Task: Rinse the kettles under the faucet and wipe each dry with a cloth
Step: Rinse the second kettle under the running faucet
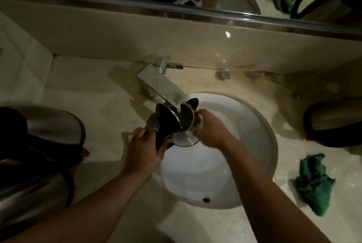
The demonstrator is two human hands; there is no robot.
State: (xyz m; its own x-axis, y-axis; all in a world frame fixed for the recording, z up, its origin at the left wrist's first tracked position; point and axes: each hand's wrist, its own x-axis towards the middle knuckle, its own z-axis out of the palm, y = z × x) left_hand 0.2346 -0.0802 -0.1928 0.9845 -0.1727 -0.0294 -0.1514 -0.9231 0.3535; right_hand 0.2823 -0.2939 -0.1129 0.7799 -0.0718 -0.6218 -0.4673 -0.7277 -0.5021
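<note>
Steel kettle (183,125) tilted over the white sink (254,125), mouth up beneath the faucet (164,86), lid swung open toward the left; water running from the spout into the opening, inside too dark to judge the level. Left hand (145,150) wrapped round the kettle's black handle, fingers curled tight. Right hand (211,127) against the kettle's right side near the rim, blurred, fingers bent onto the wall; whether gripping or only rubbing cannot be told. Sink bowl wet and pale, overflow hole on the near wall. On the counter (101,90) at left, two more steel kettles: one (54,127) upright with a black lid, another (29,193) just in front of it at the frame edge. At right, a fourth kettle (337,123), black handle facing the sink, contents not visible. Crumpled green cloth (313,182) lying on the counter right of the sink, in front of that kettle.
</note>
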